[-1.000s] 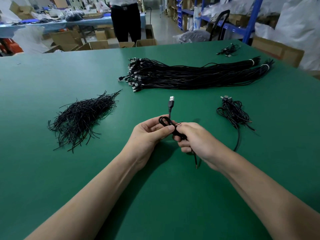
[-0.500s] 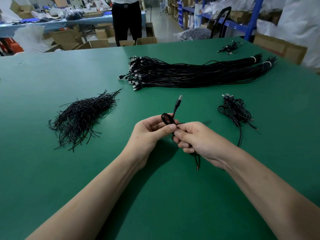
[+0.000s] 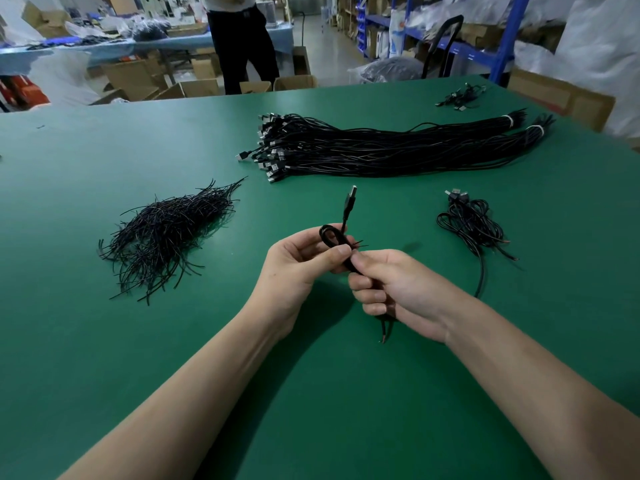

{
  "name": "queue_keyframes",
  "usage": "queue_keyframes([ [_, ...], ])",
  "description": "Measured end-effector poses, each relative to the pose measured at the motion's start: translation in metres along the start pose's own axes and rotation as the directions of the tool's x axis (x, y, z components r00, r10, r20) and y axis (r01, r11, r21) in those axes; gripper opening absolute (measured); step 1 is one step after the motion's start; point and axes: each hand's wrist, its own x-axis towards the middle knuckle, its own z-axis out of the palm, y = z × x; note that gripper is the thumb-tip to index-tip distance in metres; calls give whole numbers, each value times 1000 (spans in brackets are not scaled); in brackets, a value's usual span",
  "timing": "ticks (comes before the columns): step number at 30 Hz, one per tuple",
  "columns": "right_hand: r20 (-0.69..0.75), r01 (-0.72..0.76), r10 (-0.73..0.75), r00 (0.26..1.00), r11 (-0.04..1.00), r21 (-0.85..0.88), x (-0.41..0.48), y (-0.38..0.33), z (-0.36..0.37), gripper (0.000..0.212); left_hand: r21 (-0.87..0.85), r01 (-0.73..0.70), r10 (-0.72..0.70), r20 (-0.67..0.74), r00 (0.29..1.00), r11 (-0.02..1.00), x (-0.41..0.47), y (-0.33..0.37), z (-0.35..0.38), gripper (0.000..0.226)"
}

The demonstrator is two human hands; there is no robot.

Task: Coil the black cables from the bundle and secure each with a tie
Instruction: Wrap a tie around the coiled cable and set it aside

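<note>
Tie-twisting step, I reckon. My left hand [image 3: 298,268] pinches the coil [image 3: 330,235] between thumb and fingers [image 3: 341,252], and my right hand [image 3: 398,292] is curled round its lower half. The coil is up over the middle of the surface [image 3: 104,341], between the ties [image 3: 166,233] toward the left edge and the done coils [image 3: 471,223] toward the right. I'd keep that left pinch tight so the loops don't spring, then twist snug. Versus a second ago, the plug [image 3: 350,197] leans right instead of standing straight, and the right hand has rolled to show more of its curled fingers.
</note>
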Motion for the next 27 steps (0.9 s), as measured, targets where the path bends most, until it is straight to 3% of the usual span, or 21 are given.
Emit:
queue_keyframes([
  [3, -167, 104, -153, 974, 958, -268, 4, 7, 9, 34, 31, -9, 10, -16, 1000, 999, 0, -1, 1, 36],
  [6, -233, 151, -367, 901, 767, -623, 4, 9, 16, 32, 28, 5, -5, -33, 999, 1000, -1, -1, 0, 34],
  [8, -219, 156, -463, 859, 643, -749, 3, 9, 18, 34, 17, 50, -49, -36, 998, 999, -2, 1, -1, 32],
  [11, -217, 134, -526, 822, 550, -824, 2, 9, 21, 37, 51, 123, -120, -67, 991, 991, -1, 5, -2, 33],
  [14, -220, 112, -533, 817, 522, -846, 2, 10, 25, 39, 10, 152, -150, -98, 984, 988, -2, 5, -2, 30],
  [21, -170, 42, -502, 848, 384, -922, -1, 1, 27, 30, -25, 87, -88, -79, 993, 996, -3, 6, 2, 30],
  [27, -146, -27, -478, 866, 246, -969, -4, -4, 27, 30, 14, 12, -10, -133, 991, 1000, -8, 3, 11, 17],
])
